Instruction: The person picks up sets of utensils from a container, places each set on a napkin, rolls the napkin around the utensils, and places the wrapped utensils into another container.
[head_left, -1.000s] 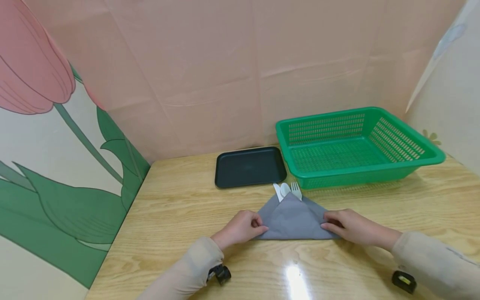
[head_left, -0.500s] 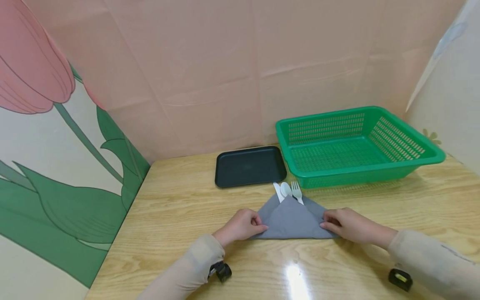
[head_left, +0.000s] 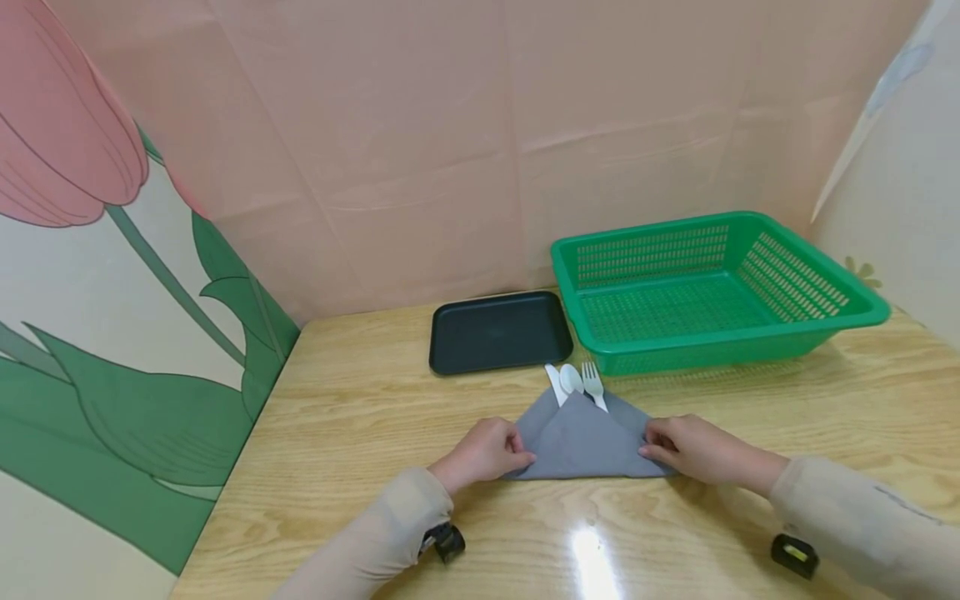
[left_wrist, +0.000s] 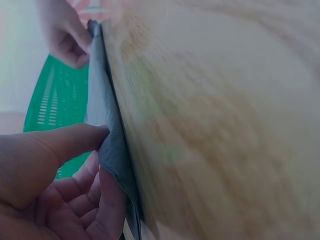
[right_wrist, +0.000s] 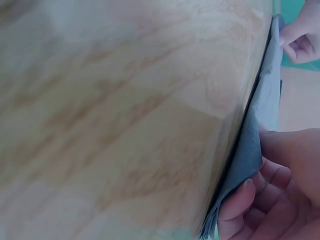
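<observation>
Pinching a grey napkin (head_left: 585, 442), left hand (head_left: 483, 452) and right hand (head_left: 696, 450), white cutlery (head_left: 571, 380) in head view only

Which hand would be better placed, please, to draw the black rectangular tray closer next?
Probably the left hand: the tray lies almost straight ahead of it, while the right hand would reach across the white cutlery. Both currently pinch the grey folded napkin.

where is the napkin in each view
Head: napkin, below and right of centre.
Left wrist: napkin, left of centre, running top to bottom.
Right wrist: napkin, slanting down the right side.
Shared landmark: left hand, pinching one end in every view.
</observation>
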